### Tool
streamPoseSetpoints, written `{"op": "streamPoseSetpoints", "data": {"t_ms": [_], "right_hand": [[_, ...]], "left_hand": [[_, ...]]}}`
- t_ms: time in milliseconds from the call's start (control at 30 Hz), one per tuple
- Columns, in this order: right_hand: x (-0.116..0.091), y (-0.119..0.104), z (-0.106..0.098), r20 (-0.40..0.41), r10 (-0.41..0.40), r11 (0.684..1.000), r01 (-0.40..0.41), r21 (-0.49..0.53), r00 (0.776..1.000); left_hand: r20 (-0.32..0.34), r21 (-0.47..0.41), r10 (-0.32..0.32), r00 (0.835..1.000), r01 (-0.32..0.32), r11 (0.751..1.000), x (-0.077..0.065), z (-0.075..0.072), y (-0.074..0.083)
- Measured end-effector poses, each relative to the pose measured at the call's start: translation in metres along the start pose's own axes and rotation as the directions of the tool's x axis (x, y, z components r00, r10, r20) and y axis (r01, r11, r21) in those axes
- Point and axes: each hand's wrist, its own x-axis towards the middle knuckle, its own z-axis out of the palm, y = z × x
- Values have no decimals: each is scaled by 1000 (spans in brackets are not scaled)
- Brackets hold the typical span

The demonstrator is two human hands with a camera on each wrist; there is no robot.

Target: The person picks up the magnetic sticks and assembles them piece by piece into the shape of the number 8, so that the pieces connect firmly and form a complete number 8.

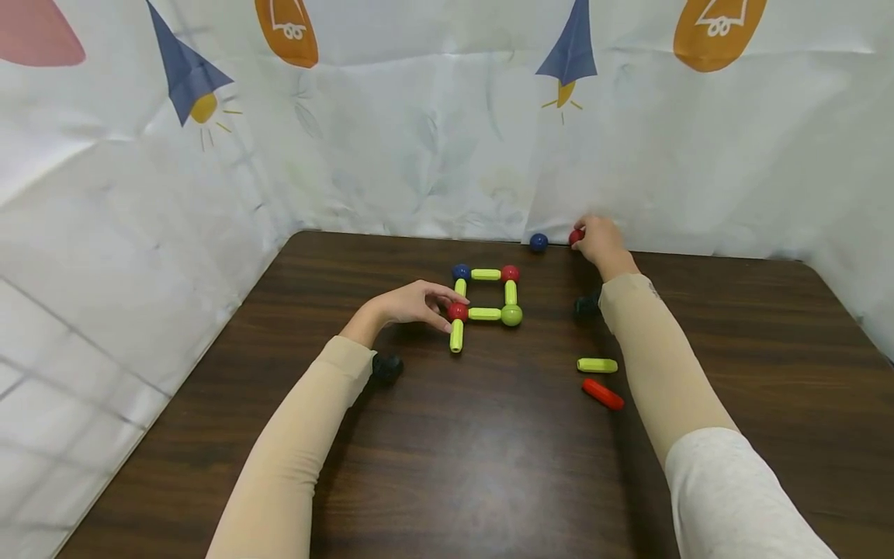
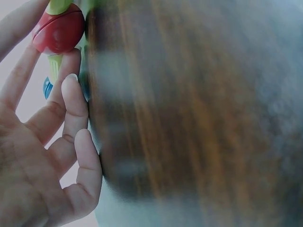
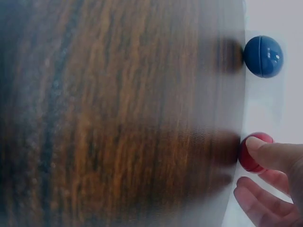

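Note:
On the table lies a square of yellow-green rods [image 1: 485, 314] joined by balls: a blue ball [image 1: 462, 272], a red ball [image 1: 511, 273], a green ball [image 1: 512, 314] and a red corner ball [image 1: 458, 311]. One more yellow-green rod [image 1: 456, 337] points from that corner toward the person. My left hand [image 1: 412, 302] holds the red corner ball [image 2: 60, 30] between thumb and fingers, its other fingers loosely bent. At the far edge my right hand [image 1: 599, 239] pinches a separate red ball [image 3: 254, 161] between thumb and fingers. A loose blue ball [image 3: 264, 56] sits left of it.
Right of the square lie a loose yellow-green rod [image 1: 597, 365] and a red rod [image 1: 603, 394], near the right forearm. A patterned white sheet [image 1: 419, 140] hangs behind the brown table [image 1: 475, 466]. Dark wrist cameras stick out below both wrists.

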Motion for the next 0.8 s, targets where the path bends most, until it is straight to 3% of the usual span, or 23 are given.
{"op": "streamPoseSetpoints", "data": {"t_ms": [400,800], "right_hand": [[-15,4,-9,-23,7,1000,-6,22,1000],[-33,-3,-16,-69,-51,992,59,112,996]], "left_hand": [[24,15,24,999,-24,1000,1,3,5],[30,48,23,999,-25,999,-1,-2,2]]}}
